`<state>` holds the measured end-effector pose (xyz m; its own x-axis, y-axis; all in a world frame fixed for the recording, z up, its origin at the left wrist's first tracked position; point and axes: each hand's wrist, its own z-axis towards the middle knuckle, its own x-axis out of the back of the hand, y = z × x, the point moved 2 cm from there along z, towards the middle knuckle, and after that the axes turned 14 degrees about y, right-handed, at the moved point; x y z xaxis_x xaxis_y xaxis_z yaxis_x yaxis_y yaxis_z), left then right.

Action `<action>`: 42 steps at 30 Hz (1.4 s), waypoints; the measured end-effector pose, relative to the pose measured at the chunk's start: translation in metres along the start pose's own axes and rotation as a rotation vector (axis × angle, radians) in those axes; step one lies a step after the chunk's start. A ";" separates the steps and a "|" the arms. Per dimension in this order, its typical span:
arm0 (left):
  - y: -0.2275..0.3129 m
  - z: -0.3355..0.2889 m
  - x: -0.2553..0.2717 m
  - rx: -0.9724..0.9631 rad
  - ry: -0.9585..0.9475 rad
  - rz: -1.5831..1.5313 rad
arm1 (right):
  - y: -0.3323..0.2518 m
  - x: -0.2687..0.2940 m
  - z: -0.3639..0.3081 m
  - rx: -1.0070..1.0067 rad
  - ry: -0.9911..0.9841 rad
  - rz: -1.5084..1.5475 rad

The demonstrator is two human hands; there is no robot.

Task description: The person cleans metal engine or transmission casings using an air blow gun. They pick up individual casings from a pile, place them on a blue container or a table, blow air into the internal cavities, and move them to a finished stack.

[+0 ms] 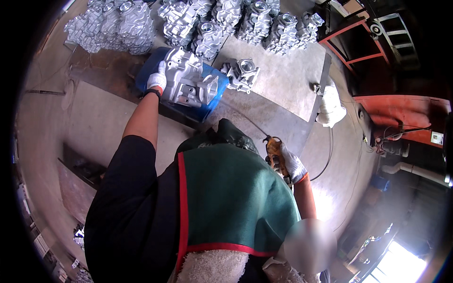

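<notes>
Left white-gloved hand point(157, 81) against left side of silver cast-metal housing point(184, 78); finger closure cannot be told. Housing atop blue plastic container point(203, 112), far, left of centre. Right white-gloved hand point(291, 163), nearer, clenched around orange thin-rodded handheld tool point(273, 151).

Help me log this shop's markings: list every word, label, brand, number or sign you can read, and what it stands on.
No text can be read.
White label on the red panel: too small to read.
Casting at the left hand: no readable marking.
Tool in the right hand: no readable marking.
</notes>
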<state>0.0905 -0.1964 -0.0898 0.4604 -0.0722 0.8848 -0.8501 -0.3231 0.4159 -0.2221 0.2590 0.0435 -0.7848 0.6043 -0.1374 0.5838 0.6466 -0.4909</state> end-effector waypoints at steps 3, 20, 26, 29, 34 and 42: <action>0.001 -0.001 0.002 -0.006 0.000 0.003 | -0.008 -0.008 -0.007 0.060 0.005 0.056; 0.002 -0.003 0.001 -0.017 0.004 0.014 | -0.009 -0.016 -0.009 0.143 -0.006 0.027; 0.004 -0.003 0.002 0.000 -0.002 0.024 | -0.008 -0.012 -0.005 0.132 -0.030 0.049; 0.003 -0.003 0.003 -0.005 -0.005 0.029 | -0.010 -0.012 -0.005 0.152 -0.047 0.006; 0.007 -0.008 0.007 0.008 -0.011 0.017 | -0.009 -0.012 -0.005 0.162 0.001 -0.017; 0.008 -0.011 0.008 -0.012 0.015 0.028 | -0.020 -0.022 -0.033 0.206 0.106 0.055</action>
<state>0.0851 -0.1891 -0.0772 0.4327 -0.0668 0.8991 -0.8654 -0.3102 0.3935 -0.2096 0.2483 0.0843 -0.7205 0.6885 -0.0833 0.5621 0.5095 -0.6515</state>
